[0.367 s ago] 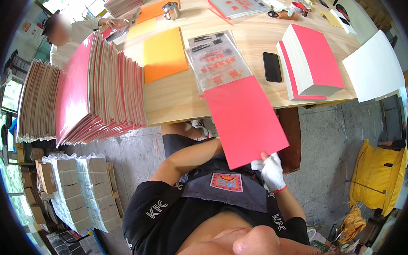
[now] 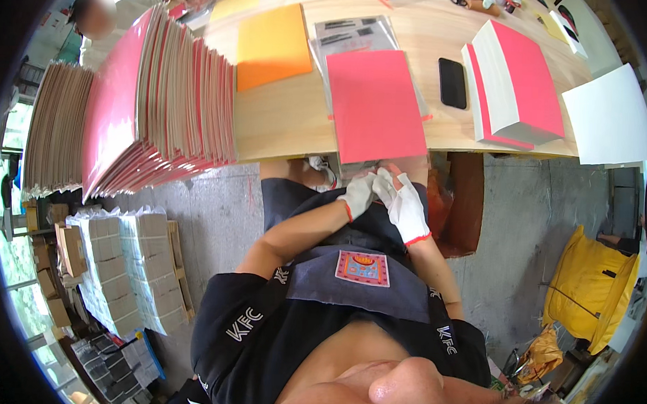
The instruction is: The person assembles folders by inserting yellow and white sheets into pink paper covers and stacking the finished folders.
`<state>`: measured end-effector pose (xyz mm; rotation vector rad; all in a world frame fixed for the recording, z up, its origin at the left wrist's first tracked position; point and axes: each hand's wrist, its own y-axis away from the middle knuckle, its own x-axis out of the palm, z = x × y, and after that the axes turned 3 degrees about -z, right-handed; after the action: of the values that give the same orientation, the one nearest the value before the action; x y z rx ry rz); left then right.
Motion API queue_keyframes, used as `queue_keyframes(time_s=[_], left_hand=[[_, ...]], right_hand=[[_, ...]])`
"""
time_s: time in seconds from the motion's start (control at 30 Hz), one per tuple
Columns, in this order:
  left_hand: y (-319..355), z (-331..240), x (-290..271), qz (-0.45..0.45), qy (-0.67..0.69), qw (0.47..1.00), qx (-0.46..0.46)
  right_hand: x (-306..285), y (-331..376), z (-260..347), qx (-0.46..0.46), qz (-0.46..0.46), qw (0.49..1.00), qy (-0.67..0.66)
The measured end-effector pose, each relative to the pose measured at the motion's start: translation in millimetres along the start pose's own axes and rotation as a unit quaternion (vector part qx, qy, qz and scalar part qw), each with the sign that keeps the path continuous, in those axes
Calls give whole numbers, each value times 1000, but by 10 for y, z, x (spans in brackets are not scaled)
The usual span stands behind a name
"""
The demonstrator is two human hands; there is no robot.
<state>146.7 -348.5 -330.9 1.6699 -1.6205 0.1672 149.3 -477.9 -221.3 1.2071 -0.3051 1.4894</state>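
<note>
A pink sheet (image 2: 377, 108) lies at the table's near edge, over a stack of clear plastic bags (image 2: 354, 32) with dark and red print. Clear film (image 2: 412, 162) shows past the sheet's near edge and hangs over the table edge; the sheet looks slightly dulled, as if under it. My left hand (image 2: 359, 196), in a white glove, is closed with its fingertips at this film. Beside it, touching, my right hand (image 2: 403, 205) is gloved too, some fingertips bare, and pinches at the film's near edge. The exact grip is partly hidden.
Left stands a tall stack of pink-covered boards (image 2: 120, 102). An orange sheet (image 2: 273, 47), a black phone (image 2: 452, 83) and thick pink-topped blocks (image 2: 516, 80) lie on the table (image 2: 276, 129). A white sheet (image 2: 608, 116) juts out right. Another person (image 2: 94, 23) works far left.
The pink sheet has moved away from me, farther onto the table and straighter. My right hand let go of its corner and came left; my left hand came into view beside it.
</note>
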Motion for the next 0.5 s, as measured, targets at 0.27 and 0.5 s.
queue_keyframes(time_s=[0.27,0.5], left_hand=[[602,-984,-440,-141,-209,968,7],[603,-1259,-417,-94,-209,973,-35]], right_hand=[[545,-188,-12,-245,77,568,782],[580,-431,-382,-338,123,328,874]])
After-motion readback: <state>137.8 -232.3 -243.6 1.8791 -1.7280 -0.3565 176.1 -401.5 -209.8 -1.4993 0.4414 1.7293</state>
